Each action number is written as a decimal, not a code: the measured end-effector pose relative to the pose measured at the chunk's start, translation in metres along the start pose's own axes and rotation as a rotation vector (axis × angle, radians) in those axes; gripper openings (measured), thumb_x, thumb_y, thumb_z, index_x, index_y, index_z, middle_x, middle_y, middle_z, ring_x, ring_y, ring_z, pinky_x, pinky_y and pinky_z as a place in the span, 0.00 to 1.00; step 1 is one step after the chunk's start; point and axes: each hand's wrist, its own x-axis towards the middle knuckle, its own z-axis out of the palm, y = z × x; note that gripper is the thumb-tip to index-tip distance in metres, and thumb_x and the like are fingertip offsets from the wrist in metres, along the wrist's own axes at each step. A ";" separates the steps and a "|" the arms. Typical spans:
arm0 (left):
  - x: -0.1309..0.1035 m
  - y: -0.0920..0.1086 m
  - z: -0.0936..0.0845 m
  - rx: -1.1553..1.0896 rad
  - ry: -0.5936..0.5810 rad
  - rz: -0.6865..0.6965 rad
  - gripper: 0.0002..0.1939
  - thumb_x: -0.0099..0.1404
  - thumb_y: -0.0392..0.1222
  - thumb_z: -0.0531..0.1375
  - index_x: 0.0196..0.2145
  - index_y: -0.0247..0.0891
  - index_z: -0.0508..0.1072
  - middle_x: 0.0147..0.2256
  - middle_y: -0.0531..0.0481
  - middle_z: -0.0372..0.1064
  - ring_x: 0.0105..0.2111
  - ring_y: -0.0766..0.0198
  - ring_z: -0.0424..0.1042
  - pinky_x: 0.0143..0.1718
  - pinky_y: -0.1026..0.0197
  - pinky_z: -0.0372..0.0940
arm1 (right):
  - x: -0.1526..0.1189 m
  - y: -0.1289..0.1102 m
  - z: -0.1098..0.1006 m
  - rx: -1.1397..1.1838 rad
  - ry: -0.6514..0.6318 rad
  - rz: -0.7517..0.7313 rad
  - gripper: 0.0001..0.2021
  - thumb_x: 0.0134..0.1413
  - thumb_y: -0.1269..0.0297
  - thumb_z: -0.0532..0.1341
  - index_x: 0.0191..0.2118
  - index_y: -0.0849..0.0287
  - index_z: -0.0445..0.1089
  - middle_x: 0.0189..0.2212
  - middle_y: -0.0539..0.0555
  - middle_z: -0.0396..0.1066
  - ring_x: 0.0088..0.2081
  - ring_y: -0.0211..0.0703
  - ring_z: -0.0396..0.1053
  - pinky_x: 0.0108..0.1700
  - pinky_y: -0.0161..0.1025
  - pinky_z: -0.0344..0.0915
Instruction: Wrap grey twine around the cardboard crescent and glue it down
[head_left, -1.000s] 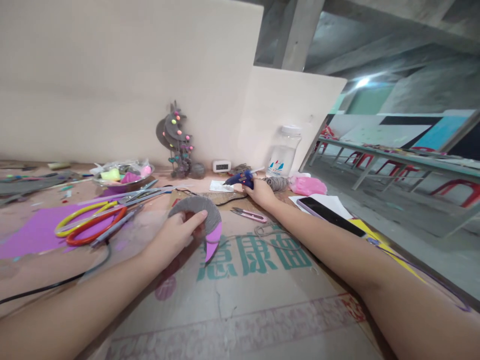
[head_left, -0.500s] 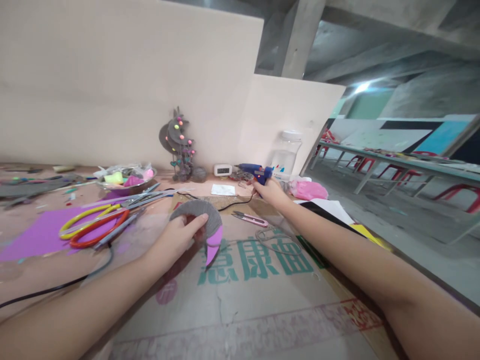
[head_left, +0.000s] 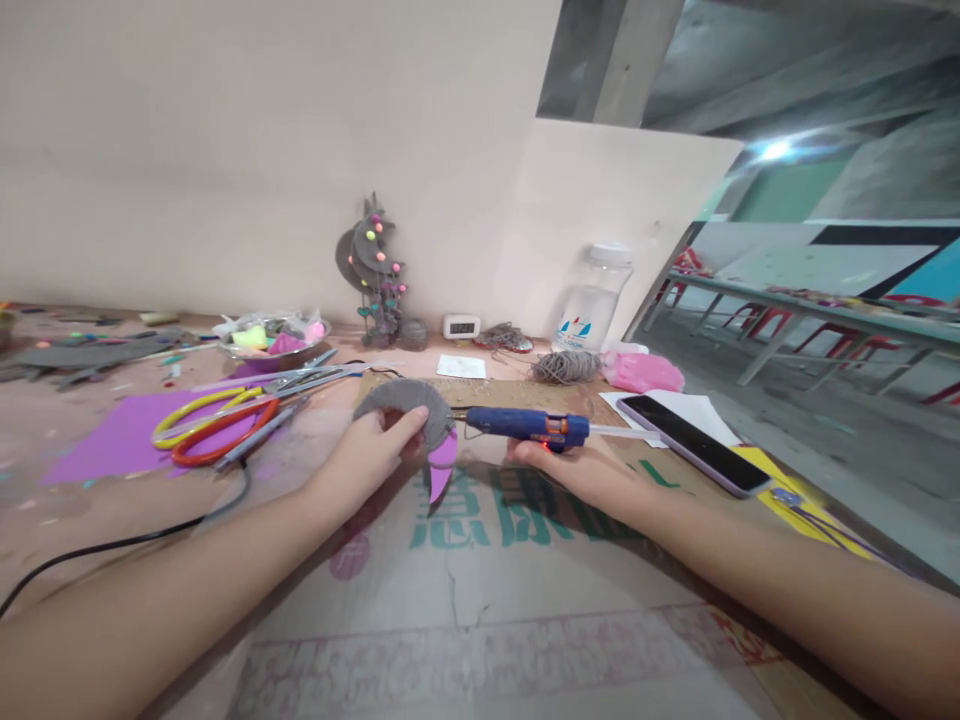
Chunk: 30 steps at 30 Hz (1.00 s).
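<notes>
My left hand (head_left: 382,443) grips a crescent moon (head_left: 401,397) wound with grey yarn, thumb on top; its lower tip is bare purple (head_left: 442,467). The fingers beneath it are mostly hidden. In my right hand (head_left: 570,462) is a blue hot glue gun (head_left: 525,425), its nozzle pointing left at the crescent's right edge. Whether the nozzle touches the crescent I cannot tell. A clear glue stick (head_left: 624,432) sticks out of the gun's back end, and a small red light glows on its handle.
Scissors (head_left: 217,425) with yellow and red handles lie on purple sheet (head_left: 112,440) at left. Behind stand a bowl (head_left: 274,352), a decorated moon ornament (head_left: 373,265), a small clock (head_left: 460,327) and a water bottle (head_left: 592,300). Grey yarn (head_left: 566,367) and a phone (head_left: 694,445) are at right.
My right hand has brought the glue gun from the back of the table toward me, up to the crescent. The left hand keeps its hold. The view has shifted slightly, showing the phone.
</notes>
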 end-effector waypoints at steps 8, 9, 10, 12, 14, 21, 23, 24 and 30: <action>-0.002 -0.002 -0.002 -0.009 0.053 -0.034 0.17 0.52 0.55 0.61 0.19 0.37 0.70 0.20 0.51 0.67 0.25 0.62 0.65 0.28 0.63 0.57 | -0.007 -0.006 0.009 0.086 -0.106 -0.102 0.13 0.45 0.55 0.63 0.25 0.58 0.63 0.22 0.48 0.64 0.24 0.36 0.62 0.25 0.33 0.58; -0.003 -0.002 -0.002 0.004 0.050 -0.038 0.18 0.52 0.55 0.61 0.19 0.37 0.70 0.20 0.51 0.67 0.25 0.62 0.65 0.28 0.63 0.57 | -0.007 -0.007 0.010 0.086 -0.110 -0.116 0.14 0.45 0.55 0.64 0.24 0.59 0.62 0.21 0.47 0.62 0.24 0.35 0.60 0.25 0.32 0.57; -0.003 -0.002 -0.002 0.032 0.046 -0.035 0.18 0.53 0.56 0.60 0.19 0.37 0.70 0.20 0.52 0.67 0.25 0.62 0.65 0.28 0.63 0.57 | -0.007 -0.008 0.010 0.089 -0.113 -0.123 0.14 0.45 0.55 0.64 0.23 0.59 0.61 0.20 0.47 0.61 0.23 0.34 0.59 0.24 0.32 0.56; -0.003 -0.002 -0.003 0.104 0.033 -0.009 0.19 0.55 0.56 0.58 0.20 0.38 0.69 0.20 0.52 0.67 0.25 0.62 0.66 0.28 0.63 0.57 | -0.006 -0.009 0.011 0.088 -0.110 -0.115 0.16 0.45 0.54 0.63 0.23 0.59 0.59 0.20 0.46 0.59 0.23 0.33 0.57 0.23 0.31 0.54; -0.002 -0.003 -0.004 0.141 0.020 0.019 0.19 0.57 0.56 0.56 0.20 0.37 0.69 0.21 0.52 0.68 0.26 0.62 0.67 0.29 0.63 0.58 | -0.006 -0.008 0.012 0.067 -0.099 -0.114 0.17 0.45 0.53 0.63 0.23 0.59 0.59 0.20 0.46 0.57 0.22 0.33 0.56 0.23 0.31 0.53; -0.003 -0.001 -0.004 0.169 0.007 0.020 0.20 0.57 0.57 0.55 0.21 0.37 0.69 0.22 0.51 0.69 0.26 0.60 0.69 0.31 0.61 0.59 | -0.005 0.003 0.014 -0.019 -0.085 -0.177 0.18 0.46 0.49 0.62 0.24 0.59 0.60 0.21 0.47 0.59 0.25 0.34 0.57 0.26 0.32 0.54; -0.004 0.001 -0.003 0.171 0.004 0.012 0.19 0.58 0.56 0.55 0.21 0.38 0.69 0.22 0.51 0.70 0.27 0.60 0.69 0.31 0.61 0.59 | -0.005 0.003 0.014 -0.042 -0.083 -0.183 0.18 0.47 0.49 0.62 0.24 0.59 0.60 0.21 0.47 0.58 0.24 0.34 0.57 0.25 0.32 0.53; -0.004 0.003 -0.003 0.174 0.005 0.011 0.18 0.58 0.55 0.55 0.21 0.38 0.69 0.22 0.52 0.70 0.27 0.60 0.69 0.31 0.61 0.59 | -0.005 0.002 0.014 -0.055 -0.080 -0.187 0.18 0.47 0.49 0.62 0.24 0.59 0.60 0.20 0.47 0.58 0.24 0.34 0.56 0.25 0.32 0.53; -0.005 0.005 -0.003 0.194 0.007 0.000 0.18 0.58 0.54 0.55 0.22 0.38 0.69 0.23 0.53 0.69 0.28 0.61 0.69 0.33 0.61 0.59 | -0.006 -0.002 0.014 -0.075 -0.065 -0.179 0.18 0.47 0.49 0.62 0.24 0.59 0.60 0.21 0.47 0.59 0.25 0.34 0.57 0.25 0.32 0.54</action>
